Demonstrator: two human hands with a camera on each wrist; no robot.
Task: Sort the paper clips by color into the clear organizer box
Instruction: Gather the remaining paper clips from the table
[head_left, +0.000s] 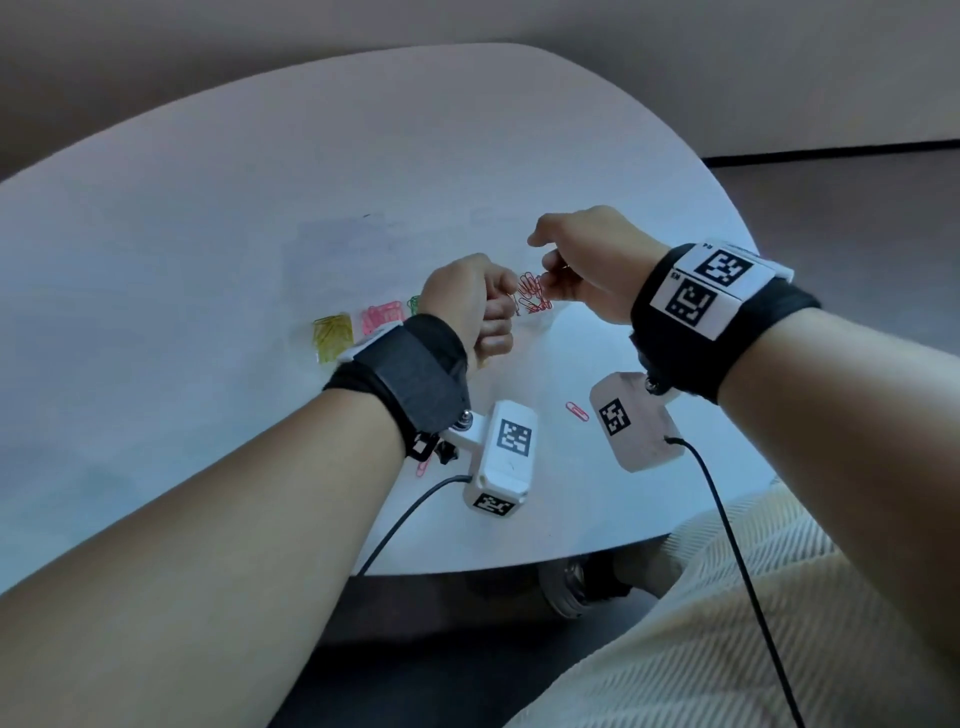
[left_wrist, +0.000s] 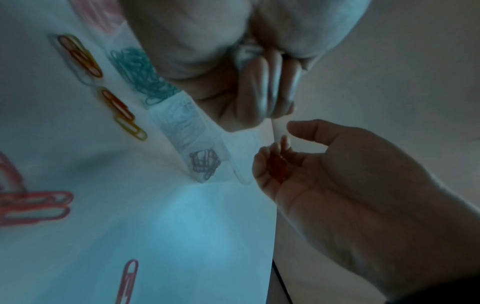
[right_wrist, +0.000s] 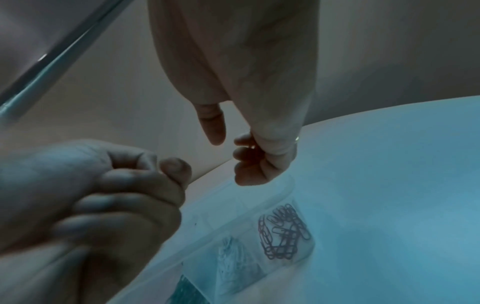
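Observation:
The clear organizer box (head_left: 540, 325) lies mid-table, with yellow clips (head_left: 332, 338), pink clips (head_left: 382, 317), green clips (head_left: 414, 304) and red clips (head_left: 532, 299) each in their own compartment. My right hand (head_left: 543, 262) hovers just above the red compartment (right_wrist: 283, 232). Its curled fingers cup a few red paper clips (left_wrist: 278, 166). My left hand (head_left: 498, 306) is a fist beside it, thumb against the forefinger, and nothing shows inside it. In the left wrist view, green clips (left_wrist: 140, 70) and pale clips (left_wrist: 182, 121) fill the neighbouring compartments.
Loose clips lie on the white table near me: a pink one (head_left: 576, 411) under the right wrist, another (head_left: 422, 467) under the left wrist camera, and orange (left_wrist: 80, 55) and yellow (left_wrist: 132, 127) ones beside the box. The table's front edge (head_left: 519, 564) is close.

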